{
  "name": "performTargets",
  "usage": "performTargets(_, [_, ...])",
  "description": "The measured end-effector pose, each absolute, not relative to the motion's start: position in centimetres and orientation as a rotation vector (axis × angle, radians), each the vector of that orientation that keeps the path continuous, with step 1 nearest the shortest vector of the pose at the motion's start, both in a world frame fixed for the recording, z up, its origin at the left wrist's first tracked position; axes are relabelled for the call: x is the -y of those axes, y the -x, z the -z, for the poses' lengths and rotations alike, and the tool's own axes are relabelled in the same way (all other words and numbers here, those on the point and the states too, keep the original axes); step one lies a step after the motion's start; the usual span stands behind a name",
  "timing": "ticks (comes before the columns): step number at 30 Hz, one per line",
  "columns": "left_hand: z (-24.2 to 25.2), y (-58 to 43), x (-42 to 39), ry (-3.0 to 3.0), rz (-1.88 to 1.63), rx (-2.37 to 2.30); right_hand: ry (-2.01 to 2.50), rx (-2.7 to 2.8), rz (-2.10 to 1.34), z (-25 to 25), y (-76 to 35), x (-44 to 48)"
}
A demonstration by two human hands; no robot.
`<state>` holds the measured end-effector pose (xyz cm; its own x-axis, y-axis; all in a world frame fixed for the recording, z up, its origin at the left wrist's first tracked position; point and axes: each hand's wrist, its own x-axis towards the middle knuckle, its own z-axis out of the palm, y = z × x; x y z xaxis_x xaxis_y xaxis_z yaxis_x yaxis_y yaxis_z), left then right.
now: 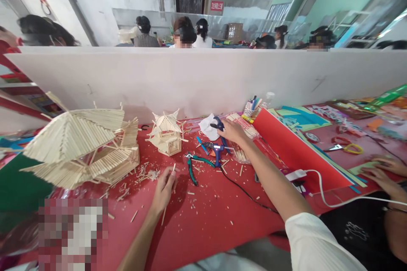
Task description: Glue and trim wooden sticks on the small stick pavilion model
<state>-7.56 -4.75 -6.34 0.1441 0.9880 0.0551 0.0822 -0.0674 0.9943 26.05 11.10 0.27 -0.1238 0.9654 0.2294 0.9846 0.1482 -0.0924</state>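
Note:
My left hand (pixel 165 187) is closed around a thin wooden stick (pixel 174 168), low over the red table. Farther back, my right hand (pixel 234 130) is closed on a dark blue tool (pixel 218 123), beside a crumpled white tissue (pixel 207 127). The hand covers part of that tool, so its exact kind cannot be made out. Just in front of it lies a blue glue gun (pixel 218 152) with a black cord. Green-handled pliers (pixel 191 170) rest between my hands, jaws toward the back. A small stick-built pavilion (pixel 169 133) stands behind my left hand.
At left stands a large stick-built pavilion model (pixel 79 139). Stick offcuts (pixel 148 173) litter the red table (pixel 203 237). A white partition (pixel 197 80) borders the back. A red board (pixel 295 152) leans at right, near a white cable (pixel 322 190) and a co-worker's hands (pixel 380 171).

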Motion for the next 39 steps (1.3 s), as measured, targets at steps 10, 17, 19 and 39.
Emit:
performTargets(10, [6.0,7.3,4.8,-1.33,-1.141,-1.084,1.566,1.914,0.156,-4.4,-26.7,-13.1])
performTargets(17, [5.7,6.6,4.9,-1.273,-1.215,-1.11,1.432,1.892,0.036,-6.6,-21.6,-6.2])
performTargets(19, [5.3,6.0,5.0,-1.254,-1.242,-1.119,1.473,1.915,-0.163,-5.3,-18.8,-3.0])
performTargets(39, [2.8,4.9,4.5,-1.599,-1.045,-1.168,0.734,1.209,-1.837,3.9,-14.1,1.3])
